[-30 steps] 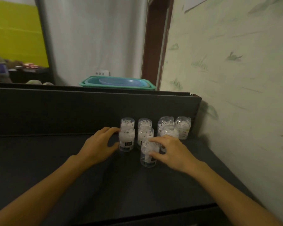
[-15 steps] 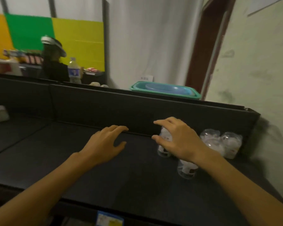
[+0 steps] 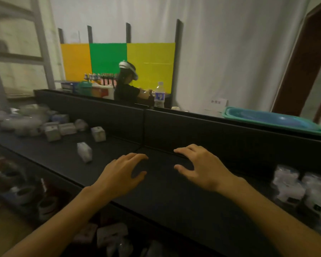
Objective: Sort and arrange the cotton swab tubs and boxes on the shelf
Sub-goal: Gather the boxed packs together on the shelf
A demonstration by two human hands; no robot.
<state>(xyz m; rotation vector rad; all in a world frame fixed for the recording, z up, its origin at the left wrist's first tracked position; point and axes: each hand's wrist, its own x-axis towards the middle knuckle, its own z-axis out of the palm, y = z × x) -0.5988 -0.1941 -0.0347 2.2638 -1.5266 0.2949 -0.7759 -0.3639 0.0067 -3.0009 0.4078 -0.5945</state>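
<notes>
Right hand let go of the tub since a moment ago, both it and left hand hover loose and empty over the shelf, tubs at 3 o'clock, boxes at 10.

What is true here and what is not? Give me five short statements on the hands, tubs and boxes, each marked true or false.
1. Both the left hand and the right hand hold nothing. True.
2. The clear cotton swab tubs stand at the right end of the black shelf. True.
3. The right hand grips a tub. False: it is open, apart from the tubs.
4. The small boxes lie to the left of the hands. True.
5. The teal basin sits on the shelf among the tubs. False: it is behind the shelf's back wall.
</notes>
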